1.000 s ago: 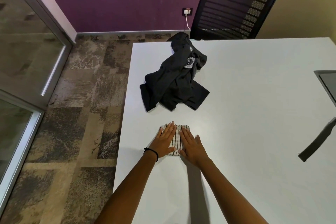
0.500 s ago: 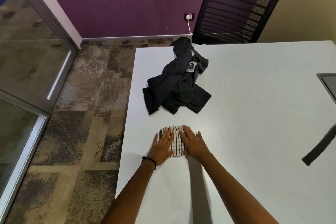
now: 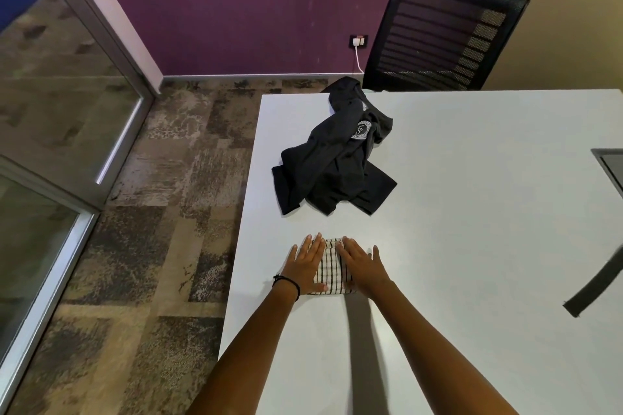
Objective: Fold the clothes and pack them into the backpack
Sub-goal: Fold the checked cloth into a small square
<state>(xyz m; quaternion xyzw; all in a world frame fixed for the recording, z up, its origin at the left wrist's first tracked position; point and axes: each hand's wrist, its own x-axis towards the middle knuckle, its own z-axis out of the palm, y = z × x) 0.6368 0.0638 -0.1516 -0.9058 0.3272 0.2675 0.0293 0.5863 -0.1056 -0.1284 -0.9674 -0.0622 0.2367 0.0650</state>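
On the white table (image 3: 472,229), my left grip (image 3: 305,268) and right grip (image 3: 362,268) press flat, fingers straight, on the folded checked cloth (image 3: 331,271). Beyond the cloth lies a black shirt (image 3: 330,172); left of it are the table edge and carpet (image 3: 151,246); right of it the table runs wide.

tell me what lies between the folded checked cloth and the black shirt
Only bare white table between checked cloth and black shirt, in the head view.

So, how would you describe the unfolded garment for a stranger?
Start at the white table. Near its far left corner, before the black mesh chair, lies the black garment. Unlike the folded checked cloth nearby, it is crumpled and bears a round white emblem.
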